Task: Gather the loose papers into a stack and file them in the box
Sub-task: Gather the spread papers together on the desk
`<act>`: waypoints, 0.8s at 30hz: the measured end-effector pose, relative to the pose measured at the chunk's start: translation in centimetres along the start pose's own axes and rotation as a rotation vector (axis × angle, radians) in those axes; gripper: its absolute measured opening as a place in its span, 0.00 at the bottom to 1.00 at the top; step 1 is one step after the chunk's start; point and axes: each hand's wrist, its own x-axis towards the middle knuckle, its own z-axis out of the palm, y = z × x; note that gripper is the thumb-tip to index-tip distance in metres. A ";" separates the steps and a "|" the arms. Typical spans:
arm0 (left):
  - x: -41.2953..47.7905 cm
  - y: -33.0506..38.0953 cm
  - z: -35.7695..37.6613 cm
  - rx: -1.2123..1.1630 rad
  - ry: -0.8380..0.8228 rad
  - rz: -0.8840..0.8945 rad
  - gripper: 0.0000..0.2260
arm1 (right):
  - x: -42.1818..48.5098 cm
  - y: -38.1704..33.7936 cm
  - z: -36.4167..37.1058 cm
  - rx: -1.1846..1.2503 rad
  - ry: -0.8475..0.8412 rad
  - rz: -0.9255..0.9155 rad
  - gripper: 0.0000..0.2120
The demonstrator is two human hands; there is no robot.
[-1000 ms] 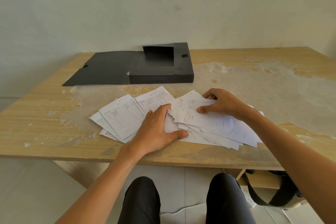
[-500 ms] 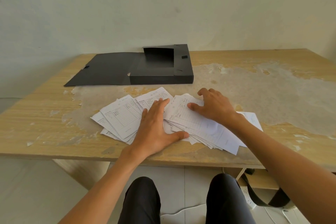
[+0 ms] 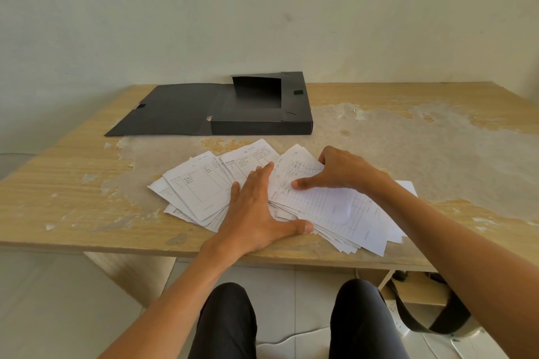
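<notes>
Several white printed forms, the loose papers (image 3: 201,186), lie fanned out near the table's front edge. My left hand (image 3: 256,213) rests flat on the middle of the spread, fingers together and thumb out to the right. My right hand (image 3: 341,172) presses on the right-hand bunch of papers (image 3: 344,207), thumb and fingers spread over the top sheet. Behind the papers, the black file box (image 3: 262,125) lies open, its lid flap (image 3: 172,111) flat to the left.
The wooden table (image 3: 437,140) has a worn, peeling top and stands against a pale wall. My knees are under its front edge. A black strap and white cables lie on the floor at the lower right.
My right hand has slid the right-hand bunch of papers leftward toward my left hand, overlapping the middle of the spread. My left hand has stayed in place.
</notes>
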 end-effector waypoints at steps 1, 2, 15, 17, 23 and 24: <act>0.0 0.1 0.0 0.001 -0.004 -0.004 0.53 | 0.2 0.0 0.0 0.009 -0.009 0.003 0.36; 0.0 0.1 0.0 0.002 -0.007 -0.009 0.53 | 0.2 0.0 0.0 0.003 -0.022 0.004 0.35; 0.1 0.3 -0.2 -0.018 -0.007 -0.038 0.54 | -0.2 0.1 -1.0 0.133 -0.143 -0.004 0.25; 0.0 0.2 -0.2 -0.024 -0.002 -0.034 0.54 | 0.0 0.6 -1.4 0.230 -0.177 0.020 0.26; 0.2 0.1 -0.1 -0.074 0.020 -0.031 0.54 | -0.3 1.0 -2.4 0.345 -0.234 -0.020 0.19; 0.2 0.0 -0.1 -0.097 0.019 -0.037 0.55 | -0.2 1.1 -2.4 0.357 -0.234 -0.025 0.19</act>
